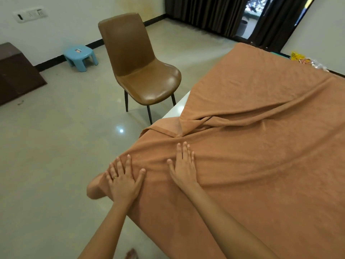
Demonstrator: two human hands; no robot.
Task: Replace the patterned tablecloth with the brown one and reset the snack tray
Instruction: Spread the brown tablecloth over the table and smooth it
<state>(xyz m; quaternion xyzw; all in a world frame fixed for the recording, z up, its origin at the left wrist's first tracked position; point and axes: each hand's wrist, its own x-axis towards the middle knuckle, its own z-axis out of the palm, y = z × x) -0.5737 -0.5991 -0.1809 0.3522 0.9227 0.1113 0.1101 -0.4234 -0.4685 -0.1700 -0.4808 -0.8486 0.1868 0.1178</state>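
The brown cloth (261,146) covers most of the counter (177,108), rumpled into folds near the left edge, where a strip of white top shows. The left hand (124,179) and right hand (183,168) both lie flat on it, fingers spread, gripping nothing. A brown chair (138,66) stands beside the counter.

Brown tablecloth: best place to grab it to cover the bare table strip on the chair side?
Probably the folded-back hemmed flap of the brown tablecloth. Pinch its free edge from the chair side and pull outward; it is doubled over beside the exposed white tabletop.
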